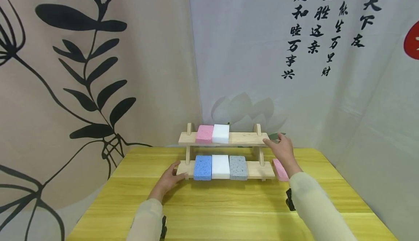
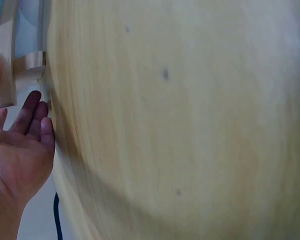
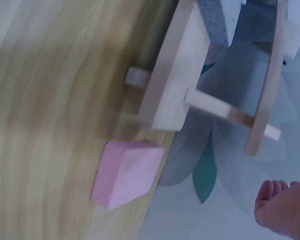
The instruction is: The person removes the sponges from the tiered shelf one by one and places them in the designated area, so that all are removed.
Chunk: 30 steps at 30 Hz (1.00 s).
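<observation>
A two-tier wooden shelf (image 1: 248, 138) stands at the far part of the table. My left hand (image 1: 169, 179) is at the left end of its lower board; in the left wrist view one digit touches the board (image 2: 6, 60) and the other fingers extend loosely beside it. My right hand (image 1: 282, 150) is by the right end of the upper board, thumb and fingers spread, one fingertip overlapping the corner. On the lower tier sit blue (image 1: 202, 168), white (image 1: 220, 167) and grey (image 1: 238, 168) sponges; on the upper, pink (image 1: 204, 134) and white (image 1: 220, 134) ones.
Another pink sponge (image 3: 130, 175) lies on the wooden table (image 1: 209, 208) just right of the shelf, partly behind my right wrist in the head view. A printed curtain (image 1: 157, 70) with leaves and writing hangs behind the table.
</observation>
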Each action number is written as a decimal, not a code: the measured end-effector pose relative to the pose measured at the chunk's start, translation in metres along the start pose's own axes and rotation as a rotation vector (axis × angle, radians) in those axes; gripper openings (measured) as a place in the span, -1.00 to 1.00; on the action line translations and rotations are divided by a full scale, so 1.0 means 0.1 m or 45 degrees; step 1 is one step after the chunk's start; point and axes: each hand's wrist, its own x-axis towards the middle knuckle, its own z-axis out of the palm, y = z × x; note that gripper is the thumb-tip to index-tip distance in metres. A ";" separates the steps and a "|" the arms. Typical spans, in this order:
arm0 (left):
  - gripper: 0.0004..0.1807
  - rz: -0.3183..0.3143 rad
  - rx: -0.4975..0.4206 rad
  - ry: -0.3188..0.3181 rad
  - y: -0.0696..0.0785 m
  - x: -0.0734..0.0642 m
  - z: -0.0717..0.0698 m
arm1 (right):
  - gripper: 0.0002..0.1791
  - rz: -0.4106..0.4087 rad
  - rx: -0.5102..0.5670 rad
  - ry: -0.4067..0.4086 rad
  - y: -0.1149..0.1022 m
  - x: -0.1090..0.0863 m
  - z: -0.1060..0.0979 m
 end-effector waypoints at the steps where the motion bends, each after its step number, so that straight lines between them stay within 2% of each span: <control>1: -0.11 0.001 0.000 -0.001 0.00 0.00 0.00 | 0.00 -0.005 0.005 0.003 -0.03 0.00 0.02; 15: -0.11 -0.039 -0.001 -0.012 0.04 0.01 -0.01 | -0.06 -0.053 0.126 0.047 -0.43 0.01 0.46; 23: -0.07 -0.029 -0.001 -0.018 0.02 0.01 -0.03 | 0.01 -0.071 0.046 0.095 -0.63 0.00 0.87; 30: -0.08 -0.018 0.007 -0.011 0.02 0.00 -0.01 | 0.05 -0.031 -0.019 0.146 -0.77 -0.03 1.20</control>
